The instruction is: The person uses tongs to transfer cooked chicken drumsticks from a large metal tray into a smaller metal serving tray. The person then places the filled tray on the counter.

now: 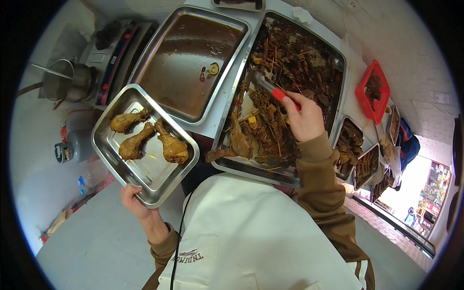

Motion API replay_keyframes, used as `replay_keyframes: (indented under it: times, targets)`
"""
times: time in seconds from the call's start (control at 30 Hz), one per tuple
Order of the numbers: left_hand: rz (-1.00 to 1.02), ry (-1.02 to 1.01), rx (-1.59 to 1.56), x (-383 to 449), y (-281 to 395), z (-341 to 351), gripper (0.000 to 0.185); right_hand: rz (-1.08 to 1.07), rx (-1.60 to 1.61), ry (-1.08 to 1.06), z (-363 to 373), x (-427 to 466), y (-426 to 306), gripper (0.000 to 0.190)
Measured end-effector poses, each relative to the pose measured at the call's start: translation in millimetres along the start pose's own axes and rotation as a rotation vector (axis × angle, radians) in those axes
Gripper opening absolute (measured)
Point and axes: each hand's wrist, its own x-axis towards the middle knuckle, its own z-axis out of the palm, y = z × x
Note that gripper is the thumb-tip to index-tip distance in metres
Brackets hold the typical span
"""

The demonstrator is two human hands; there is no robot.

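My left hand grips the near rim of a small stainless steel tray, which holds three cooked chicken drumsticks. In my right hand are metal tongs with red handles. The tongs' tips reach into a large steel tray at the right; nothing plain shows between them, though the tips are partly hidden. That tray holds dark braised food with spices, skewered spiral-cut pieces and a larger piece of cooked poultry near its front left corner.
Behind the small tray lies a steel tray of brown liquid. A pot and a burner stand at the left, above a gas canister. At the right are a red plastic basket and smaller trays of dark food.
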Motion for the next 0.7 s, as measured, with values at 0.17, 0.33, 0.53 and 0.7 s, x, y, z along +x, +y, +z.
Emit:
replay_keyframes:
  times: [0.17, 0.33, 0.53, 0.7]
  targets:
    - [-0.038, 0.015, 0.001, 1.9, 5.2, 10.4, 0.026, -0.079, -0.044, 0.077, 11.9, -8.8, -5.4, 0.036]
    - [-0.028, -0.042, -0.012, 0.7, 12.7, 19.4, 0.022, -0.085, 0.096, 0.085, 10.8, -23.9, 8.1, 0.036]
    - [-0.027, -0.016, -0.003, -7.4, 22.7, 38.9, 0.020, 0.078, 0.393, 0.086, -5.9, -60.1, 29.6, 0.035]
    - [-0.011, -0.057, -0.004, -7.8, 24.2, 34.6, 0.014, 0.179, 0.784, 0.049, -45.9, -108.2, 41.4, 0.036]
